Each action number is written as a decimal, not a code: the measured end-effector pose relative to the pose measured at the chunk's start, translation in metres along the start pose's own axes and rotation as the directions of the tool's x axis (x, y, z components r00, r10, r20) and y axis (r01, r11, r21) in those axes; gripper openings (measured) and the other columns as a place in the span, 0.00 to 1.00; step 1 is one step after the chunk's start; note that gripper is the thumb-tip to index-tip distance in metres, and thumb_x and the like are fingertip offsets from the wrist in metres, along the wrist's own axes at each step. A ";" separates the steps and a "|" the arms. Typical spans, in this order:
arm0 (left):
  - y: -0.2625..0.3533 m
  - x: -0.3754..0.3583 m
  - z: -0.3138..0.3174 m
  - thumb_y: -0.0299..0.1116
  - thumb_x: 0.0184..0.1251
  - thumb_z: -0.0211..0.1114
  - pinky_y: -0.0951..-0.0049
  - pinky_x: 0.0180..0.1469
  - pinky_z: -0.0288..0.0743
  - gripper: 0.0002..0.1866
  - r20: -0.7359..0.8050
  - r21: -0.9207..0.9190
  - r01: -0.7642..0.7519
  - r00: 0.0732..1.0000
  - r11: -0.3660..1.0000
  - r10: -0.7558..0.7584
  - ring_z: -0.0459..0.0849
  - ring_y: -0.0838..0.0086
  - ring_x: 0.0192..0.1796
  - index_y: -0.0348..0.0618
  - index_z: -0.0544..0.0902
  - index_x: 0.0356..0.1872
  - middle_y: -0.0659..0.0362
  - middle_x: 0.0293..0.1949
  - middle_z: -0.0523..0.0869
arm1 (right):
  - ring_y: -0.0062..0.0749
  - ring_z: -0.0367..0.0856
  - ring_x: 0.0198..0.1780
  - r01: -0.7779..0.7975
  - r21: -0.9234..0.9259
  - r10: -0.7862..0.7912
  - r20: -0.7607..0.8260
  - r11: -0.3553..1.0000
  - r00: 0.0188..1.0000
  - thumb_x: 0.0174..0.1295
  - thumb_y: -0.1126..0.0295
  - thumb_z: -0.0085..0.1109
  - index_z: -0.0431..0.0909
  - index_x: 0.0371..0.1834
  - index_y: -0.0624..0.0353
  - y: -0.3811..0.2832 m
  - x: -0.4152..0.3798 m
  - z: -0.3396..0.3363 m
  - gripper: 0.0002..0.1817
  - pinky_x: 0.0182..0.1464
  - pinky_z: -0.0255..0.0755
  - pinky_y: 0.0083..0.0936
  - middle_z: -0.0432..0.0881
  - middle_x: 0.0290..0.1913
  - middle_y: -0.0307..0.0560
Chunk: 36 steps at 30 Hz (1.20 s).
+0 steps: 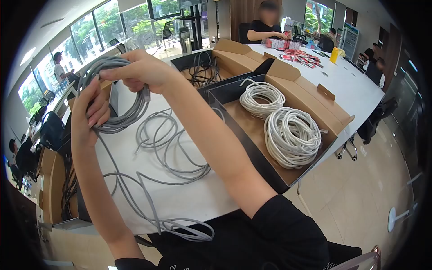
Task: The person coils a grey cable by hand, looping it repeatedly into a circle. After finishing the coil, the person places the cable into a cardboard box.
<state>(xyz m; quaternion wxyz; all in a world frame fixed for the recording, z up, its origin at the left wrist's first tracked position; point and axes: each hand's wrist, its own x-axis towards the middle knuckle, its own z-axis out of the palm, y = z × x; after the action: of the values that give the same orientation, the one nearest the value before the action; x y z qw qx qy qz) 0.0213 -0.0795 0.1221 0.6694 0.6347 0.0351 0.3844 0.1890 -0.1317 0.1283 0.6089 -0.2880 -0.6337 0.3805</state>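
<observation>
A coiled bundle of grey cable point(123, 119) is held up above the white table at the upper left. My left hand point(92, 105) has its fingers closed round the coil's left side. At the top of the coil, my right hand point(139, 72) grips it, thumb and fingers pressed together near my left fingertips. A loose length of grey cable point(150, 193) runs down from the coil, lies in loops on the table point(130, 211) and reaches its near edge.
An open cardboard box point(234, 117) on the right holds two coils of white cable point(294, 137). Behind it, another box point(227, 67) holds black cables. A third box point(53, 180) with dark cables stands at left. A person point(267, 27) sits across the table near red packets point(301, 57).
</observation>
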 end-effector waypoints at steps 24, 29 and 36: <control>-0.013 0.007 -0.006 0.38 0.69 0.48 0.89 0.10 0.48 0.13 -0.012 -0.039 -0.026 1.000 0.999 0.025 0.51 0.92 0.07 0.47 0.67 0.25 0.73 0.10 0.57 | 0.12 0.52 0.12 0.003 0.099 -0.003 -0.001 0.995 1.000 0.45 0.64 0.71 0.76 0.21 0.59 0.009 0.003 -0.010 0.13 0.15 0.40 0.15 0.62 0.12 0.29; -0.017 0.010 -0.007 0.38 0.69 0.48 0.89 0.10 0.48 0.13 0.008 -0.048 -0.025 1.000 0.999 0.026 0.51 0.92 0.07 0.47 0.67 0.24 0.73 0.10 0.57 | 0.11 0.51 0.12 -0.029 0.079 0.029 -0.009 0.996 1.000 0.45 0.64 0.71 0.76 0.20 0.59 0.007 0.001 -0.012 0.13 0.16 0.40 0.15 0.62 0.12 0.28; -0.015 0.008 0.000 0.37 0.69 0.48 0.89 0.10 0.48 0.14 -0.022 -0.028 -0.028 0.999 0.999 0.028 0.51 0.92 0.07 0.48 0.66 0.22 0.72 0.10 0.57 | 0.11 0.51 0.12 -0.024 0.086 0.024 0.002 0.996 1.000 0.45 0.63 0.71 0.76 0.22 0.59 0.010 0.004 -0.015 0.14 0.16 0.39 0.15 0.61 0.12 0.28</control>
<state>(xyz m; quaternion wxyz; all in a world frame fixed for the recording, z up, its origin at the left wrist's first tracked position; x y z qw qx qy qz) 0.0339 -0.0739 0.1120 0.6725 0.6214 0.0280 0.4009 0.2023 -0.1211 0.1215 0.6158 -0.2688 -0.6135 0.4149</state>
